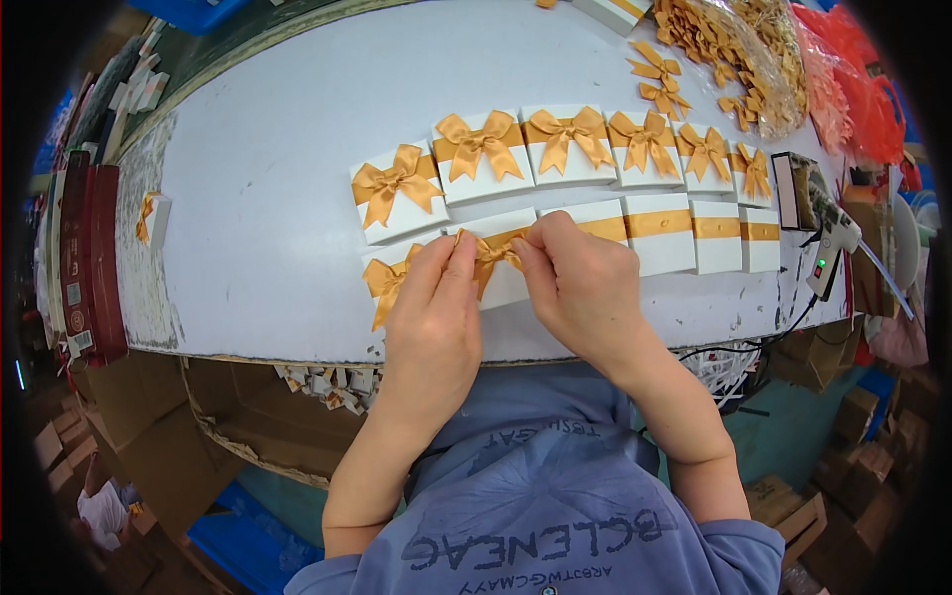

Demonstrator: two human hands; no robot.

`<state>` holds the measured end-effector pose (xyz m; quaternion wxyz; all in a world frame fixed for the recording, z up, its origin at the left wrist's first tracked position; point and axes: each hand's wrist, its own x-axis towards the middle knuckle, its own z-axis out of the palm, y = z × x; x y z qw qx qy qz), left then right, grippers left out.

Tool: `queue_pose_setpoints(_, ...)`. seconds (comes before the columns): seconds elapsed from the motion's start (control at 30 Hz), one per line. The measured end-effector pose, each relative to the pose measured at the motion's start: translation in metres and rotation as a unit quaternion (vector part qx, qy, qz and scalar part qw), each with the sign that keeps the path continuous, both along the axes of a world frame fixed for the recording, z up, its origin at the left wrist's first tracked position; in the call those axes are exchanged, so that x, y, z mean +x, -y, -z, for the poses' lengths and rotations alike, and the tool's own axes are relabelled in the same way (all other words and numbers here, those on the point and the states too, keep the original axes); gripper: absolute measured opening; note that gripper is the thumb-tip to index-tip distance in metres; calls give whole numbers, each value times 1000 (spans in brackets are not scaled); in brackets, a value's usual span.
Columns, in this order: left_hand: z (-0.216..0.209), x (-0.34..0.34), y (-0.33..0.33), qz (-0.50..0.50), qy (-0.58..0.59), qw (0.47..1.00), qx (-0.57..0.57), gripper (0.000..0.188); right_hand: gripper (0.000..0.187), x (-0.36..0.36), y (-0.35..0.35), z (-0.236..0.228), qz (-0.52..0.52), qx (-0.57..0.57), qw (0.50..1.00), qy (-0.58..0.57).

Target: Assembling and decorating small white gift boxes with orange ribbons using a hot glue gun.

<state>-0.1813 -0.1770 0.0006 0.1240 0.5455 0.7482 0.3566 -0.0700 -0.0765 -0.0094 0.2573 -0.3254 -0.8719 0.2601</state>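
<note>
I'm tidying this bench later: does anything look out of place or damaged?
One ribboned white box sits alone near the left end of the tabletop, apart from the two rows of white gift boxes. A scuffed patch beside it looks worn.

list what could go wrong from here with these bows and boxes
The satin bow between the left hand and right hand might end up crooked on its white box if they pull unevenly. The right hand may nudge the neighbouring ribbon-banded box, which stands close by. The glue gun has a cord trailing over the table edge, so a snag could drag it.
</note>
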Motion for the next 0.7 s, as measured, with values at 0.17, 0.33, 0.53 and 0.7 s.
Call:
queue_pose_setpoints(0.17,8,2,-3,4,-129,991,-46,30,16,-2,0,3,1,42,999,12)
queue_pose_setpoints(0.33,7,5,-4,5,-265,963,-45,30,17,-1,-3,1,-6,58,996,72)
queue_pose_setpoints(0.53,0,5,2,40,-300,948,-97,41,13,15,-74,-19,54,-10,998,-4)
queue_pose_setpoints(0.7,-4,8,-5,57,-305,943,-119,43,13,43,-195,-35,146,18,973,176)
